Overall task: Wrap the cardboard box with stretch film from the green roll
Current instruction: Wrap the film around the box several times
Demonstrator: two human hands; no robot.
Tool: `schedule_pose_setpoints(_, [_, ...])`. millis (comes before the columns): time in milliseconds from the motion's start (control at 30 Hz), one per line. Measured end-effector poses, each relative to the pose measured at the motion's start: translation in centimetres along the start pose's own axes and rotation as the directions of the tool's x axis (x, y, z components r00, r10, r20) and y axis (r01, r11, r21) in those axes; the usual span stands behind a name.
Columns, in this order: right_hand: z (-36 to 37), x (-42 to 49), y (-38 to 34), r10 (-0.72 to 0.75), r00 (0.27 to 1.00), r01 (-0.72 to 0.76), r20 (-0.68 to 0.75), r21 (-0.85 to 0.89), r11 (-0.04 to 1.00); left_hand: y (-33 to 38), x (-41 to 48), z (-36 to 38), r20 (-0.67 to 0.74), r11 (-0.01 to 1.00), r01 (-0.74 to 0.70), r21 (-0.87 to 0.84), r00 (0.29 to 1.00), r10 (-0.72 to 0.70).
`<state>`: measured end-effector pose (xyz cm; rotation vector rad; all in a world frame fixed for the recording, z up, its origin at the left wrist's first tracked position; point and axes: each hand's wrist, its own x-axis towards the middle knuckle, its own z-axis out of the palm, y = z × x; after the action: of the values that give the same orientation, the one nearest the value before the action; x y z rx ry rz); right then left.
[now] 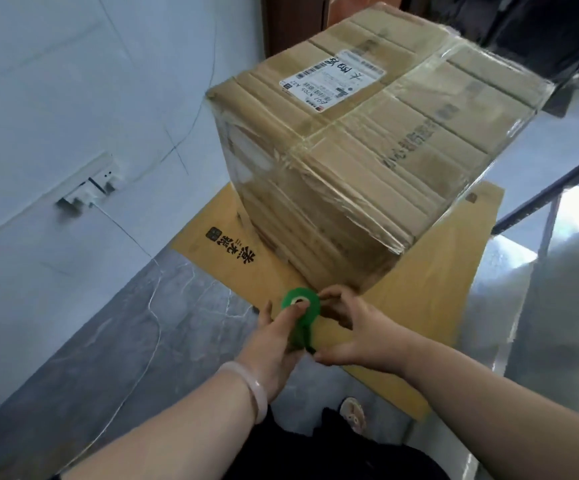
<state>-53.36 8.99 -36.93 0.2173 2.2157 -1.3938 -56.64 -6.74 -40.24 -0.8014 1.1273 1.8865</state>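
My left hand point(274, 344) holds the green roll point(301, 303) low in the middle of the frame, with one finger on its hole. My right hand point(353, 327) curls its fingers round the right side of the roll. The roll is near the closest corner of the big box point(367, 161). The box sits on a flat brown sheet point(419, 306) and fills the upper right. Shiny film point(243, 157) covers the box.

forearms point(163, 434): bare | left wrist: pale pink bangle point(259, 393) (glassy) | lap: black garment point(301, 448)

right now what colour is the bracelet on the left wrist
Pale, translucent pink bracelet; the head view shows it best.
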Motion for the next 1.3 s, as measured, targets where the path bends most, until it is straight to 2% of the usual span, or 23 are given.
schedule_pose_setpoints(67, [-0.9,-0.7,0.0,-0.032,0.999,0.034,0.042,-0.039,0.999,-0.9,-0.2,0.6,-0.002,0.999,-0.026,-0.022,1.000,0.026])
schedule_pose_setpoints(200, [-0.9,-1.3,0.1,-0.106,0.994,0.109,0.029,-0.253,0.961,-2.2,-0.5,1.3,0.003,0.997,-0.080,-0.008,0.997,0.080])
schedule_pose_setpoints(300, [-0.9,-1.6,0.8,-0.049,0.999,0.051,0.014,-0.242,0.969,-3.4,-0.5,1.5,0.007,0.998,-0.062,-0.012,0.998,0.062])
schedule_pose_setpoints(433, [-1.4,-3.0,2.0,0.004,0.999,0.002,0.034,-0.185,0.983,-4.8,-0.3,1.7,0.094,0.999,-0.024,0.036,0.995,0.021])
schedule_pose_setpoints(500, [-1.7,-3.7,2.6,-0.003,1.000,0.006,0.017,-0.176,0.984,-5.2,-0.2,1.9,0.103,0.995,-0.036,0.088,0.994,0.026])
schedule_pose_setpoints(600, [-2.6,-4.3,3.2,-0.034,0.999,0.039,0.024,-0.252,0.967,-6.0,-0.5,2.6,0.121,0.987,-0.044,0.151,0.992,0.026])
schedule_pose_setpoints(767, [-5.5,-2.7,4.9,0.022,0.990,0.022,0.139,-0.306,0.952,-7.7,0.2,5.3,0.107,0.986,-0.070,0.152,0.993,0.054])
schedule_pose_setpoints(867, [-7.9,-1.4,5.9,0.011,0.975,0.061,0.221,-0.315,0.947,-8.3,0.5,7.8,0.065,0.995,-0.056,0.086,0.997,0.050])
schedule_pose_setpoints(967, [-10.5,-0.6,6.1,-0.038,0.927,0.167,0.373,-0.320,0.932,-8.9,0.9,10.3,-0.017,0.996,-0.075,0.047,0.997,0.076])
schedule_pose_setpoints(1067, [-12.9,0.8,6.5,-0.107,0.879,0.289,0.465,-0.342,0.894,-9.3,1.8,12.3,-0.103,0.994,-0.104,-0.025,0.990,0.100])
schedule_pose_setpoints(1300, [-15.9,3.1,5.8,-0.076,0.761,0.405,0.644,-0.380,0.832,-8.9,1.9,14.8,-0.219,0.988,-0.141,-0.059,0.968,0.125])
